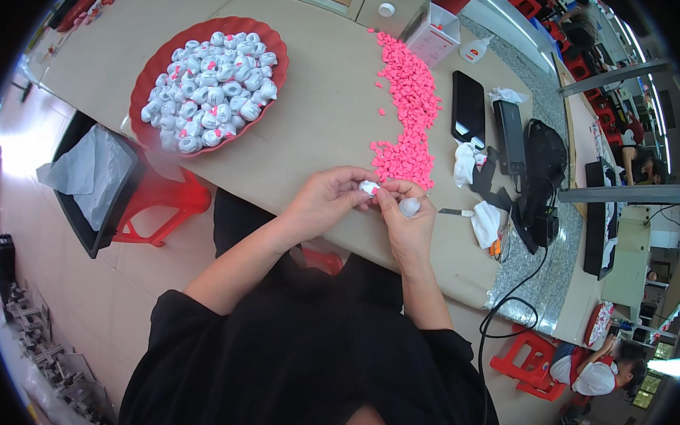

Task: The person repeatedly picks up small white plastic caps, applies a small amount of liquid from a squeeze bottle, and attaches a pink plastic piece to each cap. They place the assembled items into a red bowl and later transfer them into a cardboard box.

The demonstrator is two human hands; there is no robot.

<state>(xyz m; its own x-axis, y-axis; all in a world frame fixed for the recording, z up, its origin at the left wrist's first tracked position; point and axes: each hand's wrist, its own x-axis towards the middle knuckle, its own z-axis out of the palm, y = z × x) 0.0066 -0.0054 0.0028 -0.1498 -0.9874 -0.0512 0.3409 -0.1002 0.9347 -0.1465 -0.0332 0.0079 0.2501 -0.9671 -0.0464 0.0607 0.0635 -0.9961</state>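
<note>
My left hand (pixel 325 200) and my right hand (pixel 406 218) meet at the table's near edge. Between their fingertips is a small white round piece (pixel 369 187) with a pink bit on it; both hands pinch it. My right hand also keeps a second white piece (pixel 410 206) tucked against its fingers. Just beyond the hands lies a long heap of small pink parts (pixel 409 107). At the far left stands a red tray (pixel 149 78) piled with several white round pieces (pixel 212 88) carrying pink spots.
A black phone (pixel 469 108), a black box (pixel 510 134), crumpled white tissues (pixel 466 163) and a black bag (pixel 545 161) with a cable lie to the right. A red stool (pixel 160 204) and a lined bin (pixel 93 181) stand left. Another person (pixel 599 368) sits at the lower right.
</note>
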